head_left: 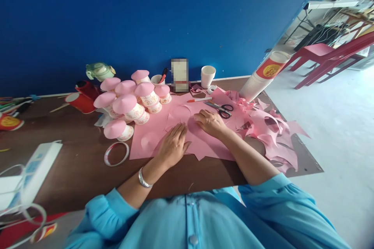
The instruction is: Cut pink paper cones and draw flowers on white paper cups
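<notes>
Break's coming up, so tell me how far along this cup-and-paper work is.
Apparently done: white patterned paper cups wearing pink paper cones. In hand: left hand and right hand rest on flat pink paper. Likely left: tall white cup stack, without cones.

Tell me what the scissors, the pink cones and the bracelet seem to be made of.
Scissors: probably steel blades, dull grey; handles likely black plastic, thick and rounded.
Cones: matte paper or thin card, the same pink as the thin, curling scraps.
Bracelet: likely metal, silvery and shiny, with bright glints; perhaps only plated.
</notes>
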Available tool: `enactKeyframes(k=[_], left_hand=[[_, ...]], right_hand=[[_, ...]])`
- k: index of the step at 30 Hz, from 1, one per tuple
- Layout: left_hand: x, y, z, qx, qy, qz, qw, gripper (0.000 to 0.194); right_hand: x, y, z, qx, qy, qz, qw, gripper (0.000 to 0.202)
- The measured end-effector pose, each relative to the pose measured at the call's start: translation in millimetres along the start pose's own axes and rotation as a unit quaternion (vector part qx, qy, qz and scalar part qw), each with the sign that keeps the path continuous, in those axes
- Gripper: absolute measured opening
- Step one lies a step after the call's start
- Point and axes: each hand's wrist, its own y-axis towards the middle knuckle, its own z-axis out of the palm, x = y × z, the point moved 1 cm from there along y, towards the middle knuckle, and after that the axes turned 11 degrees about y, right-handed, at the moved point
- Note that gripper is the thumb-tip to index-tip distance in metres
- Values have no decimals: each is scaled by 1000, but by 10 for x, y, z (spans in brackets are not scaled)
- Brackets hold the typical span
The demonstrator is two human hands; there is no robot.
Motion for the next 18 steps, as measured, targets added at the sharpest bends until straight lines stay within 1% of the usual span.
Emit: enactKeyframes(k=[4, 9, 11, 13, 14, 16, 18], left_hand=[[-15, 28, -11, -15, -9, 19, 1000, 45], [-11, 25, 26, 4, -30, 35, 999, 45], [-11, 21, 39, 10, -34, 37, 999, 44], [-11, 18, 44, 12, -34, 37, 999, 43], [-10, 16, 44, 12, -35, 35, 999, 44], [-2, 13, 38, 10, -42, 27, 999, 46], [13, 25, 12, -1, -64, 17, 998, 49]], right_hand=[[-12, 29, -22, -12, -10, 13, 1000, 25], [26, 43, -5, -12, -18, 21, 1000, 23], [45, 52, -34, -11, -23, 26, 999, 22], [31, 97, -134, -17, -33, 39, 999, 22], [4, 143, -217, -21, -40, 51, 998, 23], [-100, 291, -443, -43, -61, 90, 993, 32], [-251, 501, -703, -56, -83, 130, 986, 36]])
